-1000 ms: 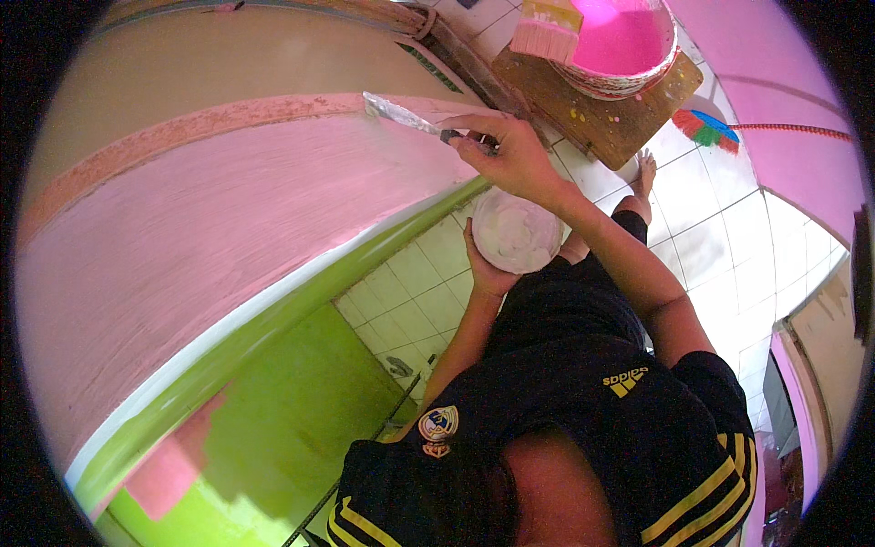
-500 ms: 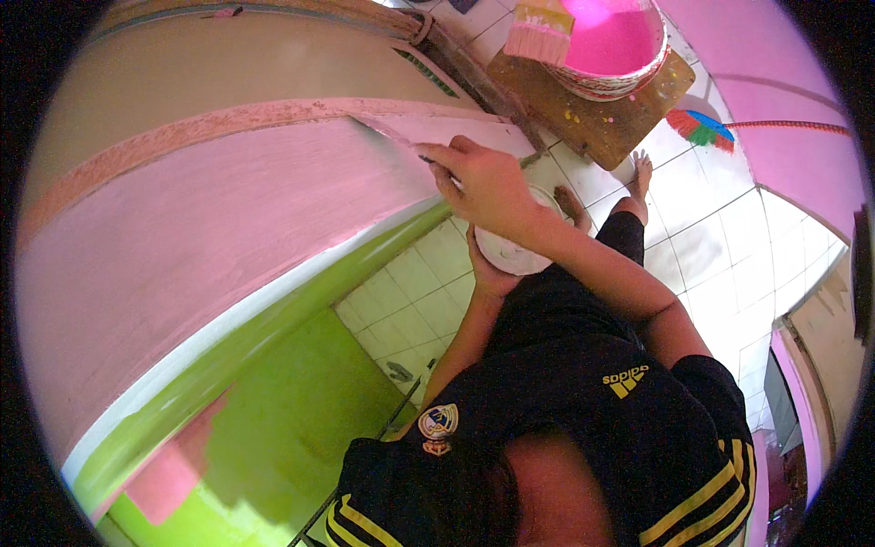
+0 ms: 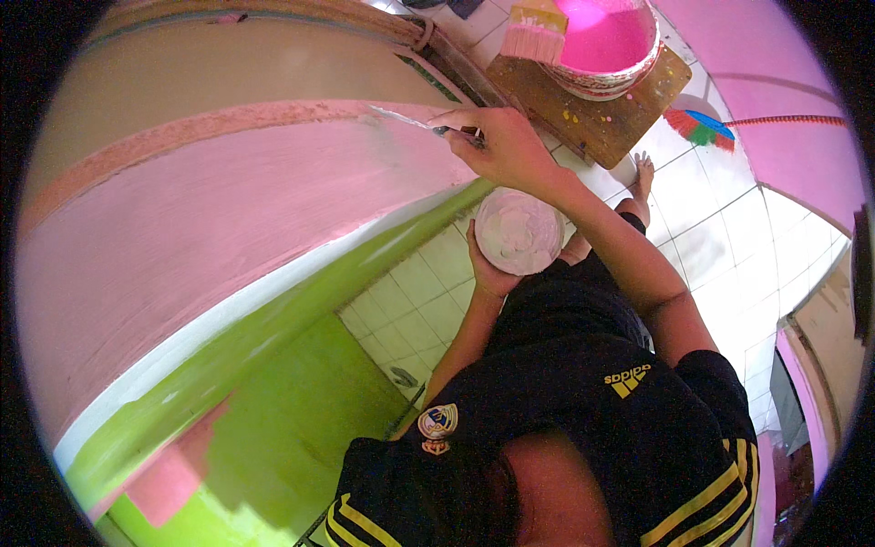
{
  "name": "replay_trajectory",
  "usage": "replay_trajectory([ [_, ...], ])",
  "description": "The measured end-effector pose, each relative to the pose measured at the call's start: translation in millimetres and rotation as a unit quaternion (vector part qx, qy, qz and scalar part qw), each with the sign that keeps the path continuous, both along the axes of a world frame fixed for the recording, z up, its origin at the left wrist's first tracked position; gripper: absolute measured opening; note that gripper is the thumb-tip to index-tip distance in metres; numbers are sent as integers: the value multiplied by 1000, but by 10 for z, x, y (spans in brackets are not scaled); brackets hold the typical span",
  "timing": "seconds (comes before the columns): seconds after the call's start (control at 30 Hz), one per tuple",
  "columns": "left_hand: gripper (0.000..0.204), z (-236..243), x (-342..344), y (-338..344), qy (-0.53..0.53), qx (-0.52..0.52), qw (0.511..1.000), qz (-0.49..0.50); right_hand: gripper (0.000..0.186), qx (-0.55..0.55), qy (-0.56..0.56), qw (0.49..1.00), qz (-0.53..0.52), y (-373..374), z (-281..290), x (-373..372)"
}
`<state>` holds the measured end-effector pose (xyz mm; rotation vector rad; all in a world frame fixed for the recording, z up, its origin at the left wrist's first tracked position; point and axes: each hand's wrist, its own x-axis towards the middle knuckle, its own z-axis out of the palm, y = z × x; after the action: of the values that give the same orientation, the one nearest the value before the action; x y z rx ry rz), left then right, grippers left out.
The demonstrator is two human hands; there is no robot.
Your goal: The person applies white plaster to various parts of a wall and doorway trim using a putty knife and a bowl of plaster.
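Currently, the step in hand appears to be spreading or smoothing paste along the upper part of the pink panel [image 3: 228, 214]. The right hand [image 3: 510, 150] has its fingers clamped on the handle of a putty knife [image 3: 415, 122]. The blade lies over the panel near its upper border; whether its edge touches cannot be told. The left hand [image 3: 490, 274] supports a round tub [image 3: 518, 271] of pale paste [image 3: 519, 228] below the right wrist, fingers curled about the wall; the fingertips beneath are hidden.

By judgement, the next move calls for a low blade angle, even pressure and a level tub within reach for reloading.

Markings: the black shirt [image 3: 547, 392] bears yellow lettering beside a slanted-bar emblem [image 3: 624, 387], plus a crest [image 3: 438, 423] on the opposite side of the chest. Red markings on the paint bucket [image 3: 597, 88] are too indistinct to read.
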<state>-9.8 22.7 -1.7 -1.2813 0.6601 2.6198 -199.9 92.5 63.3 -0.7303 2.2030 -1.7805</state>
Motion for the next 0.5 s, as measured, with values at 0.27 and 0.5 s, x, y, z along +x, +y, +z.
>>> replay_trajectory([
  [0.27, 71, -79, 118, -29, 291, -145, 938, -116, 27, 20, 21, 999, 34, -49, -22, -105],
  [0.5, 114, 96, 28, 78, 179, 42, 982, 44, 24, 80, 161, 978, 107, -65, 187, -527],
])
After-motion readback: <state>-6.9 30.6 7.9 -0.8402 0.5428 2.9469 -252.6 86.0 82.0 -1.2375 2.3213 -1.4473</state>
